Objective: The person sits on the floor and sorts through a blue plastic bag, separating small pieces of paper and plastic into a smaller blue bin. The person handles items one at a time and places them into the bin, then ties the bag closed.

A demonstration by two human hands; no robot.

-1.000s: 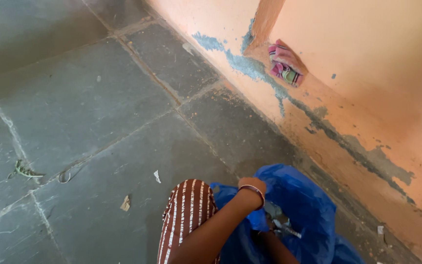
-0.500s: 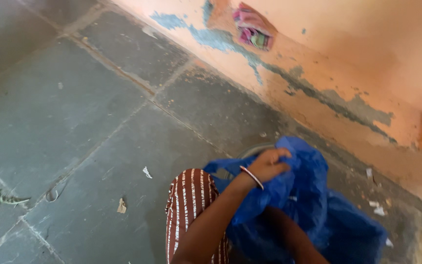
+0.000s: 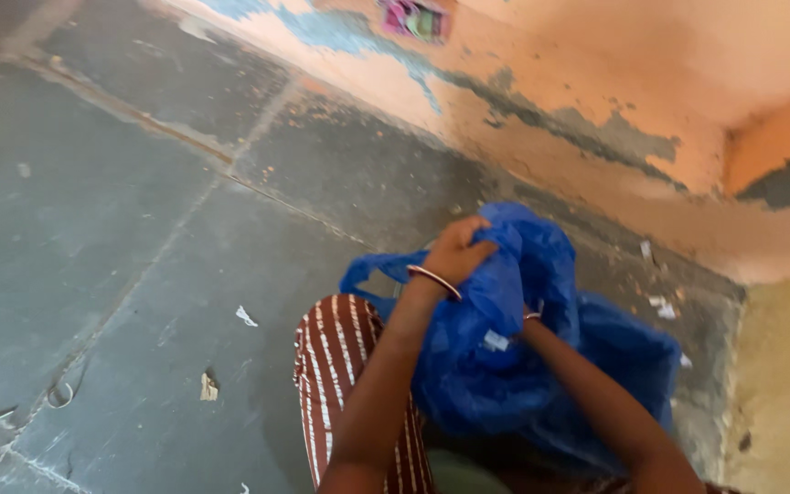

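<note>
A crumpled blue plastic bag [image 3: 541,366] lies on the grey stone floor by the corner of an orange wall. My left hand [image 3: 457,253], with a bangle on the wrist, grips the bag's top edge and holds it up. My right forearm reaches forward from the lower right; my right hand [image 3: 534,316] is pushed into the bag's folds and mostly hidden by the plastic. A red and white striped garment [image 3: 340,361] covers my knee just left of the bag.
The grey stone floor [image 3: 121,229] carries small paper scraps [image 3: 208,387] and bits of litter [image 3: 660,305] near the wall. The orange wall [image 3: 596,82] with peeling paint runs along the back. A pink striped cloth [image 3: 411,18] sits in a wall gap at the top.
My left hand has risen with the bag's edge and closed on it. The bag has bunched up higher. My view has swung right toward the wall corner.
</note>
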